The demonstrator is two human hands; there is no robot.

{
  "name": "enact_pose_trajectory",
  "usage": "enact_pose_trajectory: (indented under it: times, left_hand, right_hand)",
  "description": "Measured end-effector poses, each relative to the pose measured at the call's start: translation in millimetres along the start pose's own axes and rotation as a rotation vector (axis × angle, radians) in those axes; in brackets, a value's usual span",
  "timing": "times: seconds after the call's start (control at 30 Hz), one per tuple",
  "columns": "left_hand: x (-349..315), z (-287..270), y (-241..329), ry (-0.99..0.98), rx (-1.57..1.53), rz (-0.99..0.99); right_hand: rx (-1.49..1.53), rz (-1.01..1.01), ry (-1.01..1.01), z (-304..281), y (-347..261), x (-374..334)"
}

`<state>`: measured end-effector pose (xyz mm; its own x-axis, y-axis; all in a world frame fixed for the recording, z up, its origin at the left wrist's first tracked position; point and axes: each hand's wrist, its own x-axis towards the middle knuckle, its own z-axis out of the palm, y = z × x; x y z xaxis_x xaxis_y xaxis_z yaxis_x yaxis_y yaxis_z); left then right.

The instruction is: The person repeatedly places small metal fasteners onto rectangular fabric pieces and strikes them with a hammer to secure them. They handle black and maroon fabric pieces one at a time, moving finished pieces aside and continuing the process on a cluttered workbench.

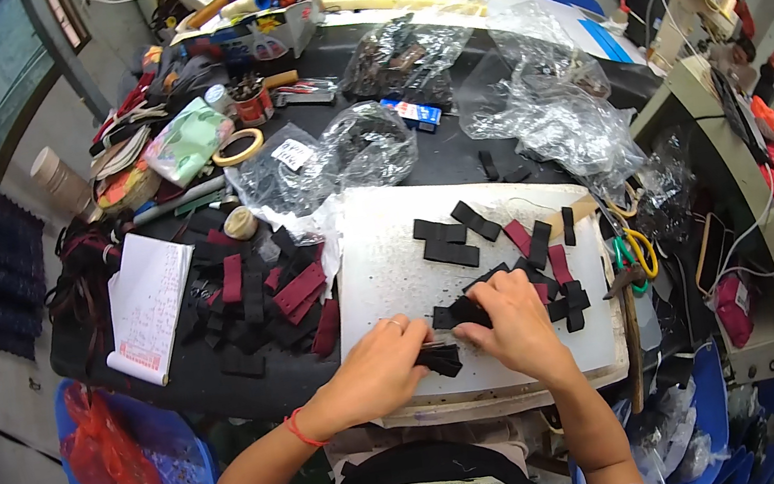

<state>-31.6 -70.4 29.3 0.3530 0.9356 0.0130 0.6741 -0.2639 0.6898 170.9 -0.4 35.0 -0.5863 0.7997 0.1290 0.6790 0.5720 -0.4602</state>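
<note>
My left hand and my right hand meet near the front edge of a white cutting board. Together they pinch a small stack of black strips between the fingertips. The left hand wears a ring and a red cord at the wrist. My right hand also rests over another black piece on the board. More black and dark red strips lie scattered on the board's right half, and a few black rectangles sit further back.
A heap of black and red strips lies left of the board, beside a lined notepad. Clear plastic bags fill the back. Green and yellow scissors and a hammer lie right. Tape rolls sit behind.
</note>
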Motion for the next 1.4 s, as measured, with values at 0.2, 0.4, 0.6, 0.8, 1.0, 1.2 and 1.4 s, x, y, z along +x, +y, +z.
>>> enact_pose_trajectory:
  times: [0.2, 0.4, 0.6, 0.8, 1.0, 1.2, 1.4]
  left_hand:
    - [-13, -12, -10, 0.151, 0.006, -0.017]
    - [-25, -71, -83, 0.775, 0.323, -0.348]
    - [-55, -78, -111, 0.916, 0.123, -0.445]
    - [-56, -71, -102, 1.049, -0.232, -0.407]
    - [-25, -71, -67, 0.935, -0.239, -0.310]
    - [42, -34, -28, 0.548, -0.209, -0.063]
    - [118, -1, -29, 0.424, 0.058, 0.101]
  right_hand:
    - [0.224, 0.053, 0.000, 9, -19, 1]
    - [0.418, -0.192, 0.238, 59, -52, 82]
    - [-0.198, -0.405, 0.028, 60, -7, 35]
    - [-0.202, -0.347, -0.103, 53, -26, 22]
    - [0.267, -0.729, -0.173, 68, -78, -24]
    - [0.406, -0.687, -0.244, 65, -74, -41]
    - [0.192, -0.149, 0.370, 10, -5, -39]
